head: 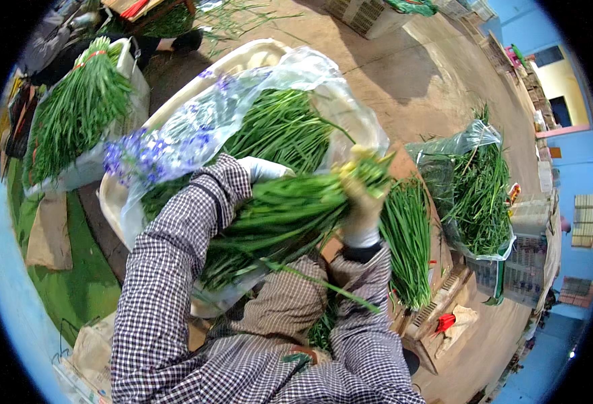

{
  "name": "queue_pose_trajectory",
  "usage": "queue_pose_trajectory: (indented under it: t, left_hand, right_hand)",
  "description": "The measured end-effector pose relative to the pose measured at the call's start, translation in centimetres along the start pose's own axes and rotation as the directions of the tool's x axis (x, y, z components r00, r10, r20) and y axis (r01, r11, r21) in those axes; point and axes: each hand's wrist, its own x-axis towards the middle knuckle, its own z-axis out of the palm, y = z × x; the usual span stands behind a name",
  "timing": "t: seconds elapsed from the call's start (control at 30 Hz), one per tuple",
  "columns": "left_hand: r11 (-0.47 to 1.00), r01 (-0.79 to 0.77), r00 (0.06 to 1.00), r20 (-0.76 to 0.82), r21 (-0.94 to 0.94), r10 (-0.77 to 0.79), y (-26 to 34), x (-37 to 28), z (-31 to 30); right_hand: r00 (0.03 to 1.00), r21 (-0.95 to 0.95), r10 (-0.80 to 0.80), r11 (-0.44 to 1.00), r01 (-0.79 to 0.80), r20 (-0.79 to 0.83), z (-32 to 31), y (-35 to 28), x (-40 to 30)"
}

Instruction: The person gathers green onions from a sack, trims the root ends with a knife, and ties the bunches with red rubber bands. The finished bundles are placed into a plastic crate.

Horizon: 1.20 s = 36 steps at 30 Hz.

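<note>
A bunch of long green leafy stalks, like garlic chives (pixel 286 212), lies across the front of my body, its pale ends to the right. My right hand (pixel 362 202), gloved and blurred, is closed around the bunch near those ends. Around the far side of the leaves reaches my left hand (pixel 268 169) in a white glove, its fingers partly hidden, so its grip cannot be told. Beyond the hands, more chives (pixel 281 131) lie in a large cream plastic tub (pixel 160 113) lined with a clear plastic bag (pixel 306 65) printed with purple flowers.
Another chive pile (pixel 407 242) lies on a wooden board (pixel 438 237) at right. Past it stands an open bag of loose greens (pixel 483 197). Red ties (pixel 445 323) lie at lower right. A banded bunch (pixel 84 96) rests on a white crate (pixel 137 96) at left, beside a person's leg (pixel 162 44).
</note>
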Motion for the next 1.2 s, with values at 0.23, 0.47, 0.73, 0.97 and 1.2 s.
queue_pose_trajectory:
  t: [0.23,0.47,0.73,0.97,1.2]
  left_hand:
    - [0.989,-0.107,0.950,-0.303,-0.105,0.070,-3.3,-9.4,0.0]
    - [0.653,0.440,0.504,-0.772,0.616,0.388,1.4,-22.2,1.5]
    - [0.501,-0.632,0.357,-0.352,0.592,0.865,8.3,-22.3,17.5]
    - [0.913,-0.369,0.908,-0.142,0.174,0.394,-2.7,-3.2,28.4]
    - [0.985,0.107,0.988,-0.125,0.137,-0.090,-12.6,-4.3,32.9]
  right_hand:
    - [0.865,-0.065,-0.502,0.863,0.501,-0.004,4.1,-14.8,2.1]
    - [0.761,-0.273,-0.575,0.712,0.646,0.301,6.7,-19.9,-5.3]
    - [0.747,-0.007,-0.553,0.802,0.597,0.370,3.9,-17.9,-16.3]
    - [0.949,0.056,-0.314,0.948,0.313,0.017,-6.0,-18.5,-25.9]
    - [0.831,0.379,-0.216,0.812,0.444,-0.512,-14.4,-10.9,-32.3]
